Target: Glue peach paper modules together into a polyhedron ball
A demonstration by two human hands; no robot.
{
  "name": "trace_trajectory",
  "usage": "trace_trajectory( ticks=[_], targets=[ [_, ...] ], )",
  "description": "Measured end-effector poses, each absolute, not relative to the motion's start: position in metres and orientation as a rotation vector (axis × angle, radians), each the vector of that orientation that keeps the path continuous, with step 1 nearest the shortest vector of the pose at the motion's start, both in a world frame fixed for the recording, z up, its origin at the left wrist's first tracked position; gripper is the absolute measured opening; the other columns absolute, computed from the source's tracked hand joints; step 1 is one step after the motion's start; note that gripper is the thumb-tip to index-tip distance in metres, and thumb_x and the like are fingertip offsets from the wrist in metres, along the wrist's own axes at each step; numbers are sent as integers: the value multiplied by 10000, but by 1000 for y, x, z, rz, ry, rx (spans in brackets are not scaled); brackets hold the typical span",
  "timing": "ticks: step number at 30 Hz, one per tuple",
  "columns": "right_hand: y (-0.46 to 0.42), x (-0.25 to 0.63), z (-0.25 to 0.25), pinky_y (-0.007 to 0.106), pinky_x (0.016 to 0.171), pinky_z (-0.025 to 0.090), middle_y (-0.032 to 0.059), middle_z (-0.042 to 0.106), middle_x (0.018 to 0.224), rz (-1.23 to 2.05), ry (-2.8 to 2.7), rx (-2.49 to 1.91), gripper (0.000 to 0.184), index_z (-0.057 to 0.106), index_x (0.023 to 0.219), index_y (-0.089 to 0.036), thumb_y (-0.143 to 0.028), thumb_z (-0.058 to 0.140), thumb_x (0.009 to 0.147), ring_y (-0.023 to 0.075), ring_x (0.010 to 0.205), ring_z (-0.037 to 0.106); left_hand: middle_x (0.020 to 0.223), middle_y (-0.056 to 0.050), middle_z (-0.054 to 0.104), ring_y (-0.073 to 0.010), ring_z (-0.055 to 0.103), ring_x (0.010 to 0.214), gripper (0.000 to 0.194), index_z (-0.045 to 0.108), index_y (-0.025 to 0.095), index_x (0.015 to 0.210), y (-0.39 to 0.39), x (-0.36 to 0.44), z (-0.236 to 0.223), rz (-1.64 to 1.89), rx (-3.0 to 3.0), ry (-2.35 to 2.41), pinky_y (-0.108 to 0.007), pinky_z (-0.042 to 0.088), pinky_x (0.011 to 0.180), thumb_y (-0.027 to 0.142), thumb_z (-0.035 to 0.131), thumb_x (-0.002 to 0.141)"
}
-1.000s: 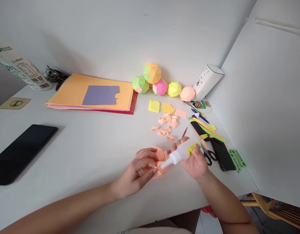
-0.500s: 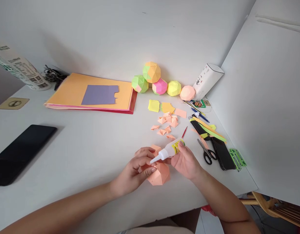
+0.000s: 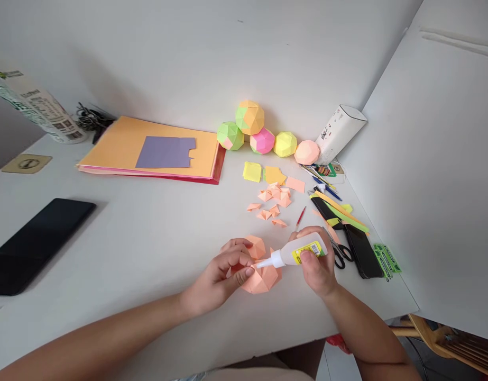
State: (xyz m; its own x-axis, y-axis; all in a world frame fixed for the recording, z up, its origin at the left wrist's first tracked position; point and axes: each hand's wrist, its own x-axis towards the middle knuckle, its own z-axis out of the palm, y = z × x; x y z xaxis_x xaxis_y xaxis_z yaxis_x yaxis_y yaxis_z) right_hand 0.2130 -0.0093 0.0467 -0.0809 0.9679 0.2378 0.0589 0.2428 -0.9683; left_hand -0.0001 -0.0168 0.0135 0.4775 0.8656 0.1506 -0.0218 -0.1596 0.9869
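Note:
Low over the desk, my left hand (image 3: 223, 272) pinches the rim of a peach folded-paper ball (image 3: 260, 280) that is partly built. My right hand (image 3: 317, 267) grips a white glue bottle (image 3: 303, 251) with a yellow label, tilted so its nozzle points left. The nozzle tip is at the ball's upper rim, close to my left fingertips; whether it touches cannot be made out. Just behind the ball sits another peach paper piece (image 3: 255, 247). Several small folded peach units (image 3: 274, 193) lie farther back on the desk.
Finished paper balls (image 3: 261, 141) line the wall beside a white box (image 3: 341, 132). Scissors (image 3: 341, 254), a dark phone-like object (image 3: 362, 251) and paper strips (image 3: 342, 211) lie at right. Coloured paper sheets (image 3: 109, 148) and a large black phone (image 3: 41, 243) are at left.
My right hand has moved right and turned the glue bottle flatter, bringing its nozzle from above my left fingers to the ball's rim. My left hand keeps its hold.

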Motion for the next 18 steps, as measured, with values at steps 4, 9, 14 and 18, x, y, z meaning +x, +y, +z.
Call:
trace_trajectory(
  ticks=[4, 9, 14, 18],
  targets=[
    [-9, 212, 49, 268, 475, 326, -26, 436, 651, 998, -1498, -932, 182, 464, 898, -234, -320, 565, 774, 125, 510, 398, 834, -63, 593, -238, 385, 1163, 152, 608, 213, 828, -17, 0, 13, 917, 1485, 749, -441, 345, 965, 293, 493, 887],
    [-8, 211, 50, 272, 482, 330, -34, 413, 617, 1006, -1516, -849, 170, 473, 914, -245, -297, 556, 774, 133, 513, 401, 809, -57, 570, -238, 373, 1163, 161, 602, 214, 806, -18, -1, 14, 903, 1451, 752, -421, 339, 956, 302, 493, 886],
    [-3, 217, 45, 270, 495, 353, -16, 478, 683, 1131, -1408, -922, 194, 499, 929, -238, -321, 575, 771, 124, 533, 425, 760, -47, 549, -238, 364, 1169, 168, 585, 218, 788, -18, -1, 16, 877, 1435, 753, -421, 317, 969, 310, 485, 888],
    [6, 222, 44, 269, 496, 372, -22, 486, 639, 1331, -1327, -896, 219, 508, 942, -236, -338, 581, 763, 136, 550, 454, 737, -45, 516, -242, 346, 1185, 220, 560, 214, 734, -17, -1, 18, 867, 1432, 768, -413, 308, 976, 328, 464, 896]
  ],
)
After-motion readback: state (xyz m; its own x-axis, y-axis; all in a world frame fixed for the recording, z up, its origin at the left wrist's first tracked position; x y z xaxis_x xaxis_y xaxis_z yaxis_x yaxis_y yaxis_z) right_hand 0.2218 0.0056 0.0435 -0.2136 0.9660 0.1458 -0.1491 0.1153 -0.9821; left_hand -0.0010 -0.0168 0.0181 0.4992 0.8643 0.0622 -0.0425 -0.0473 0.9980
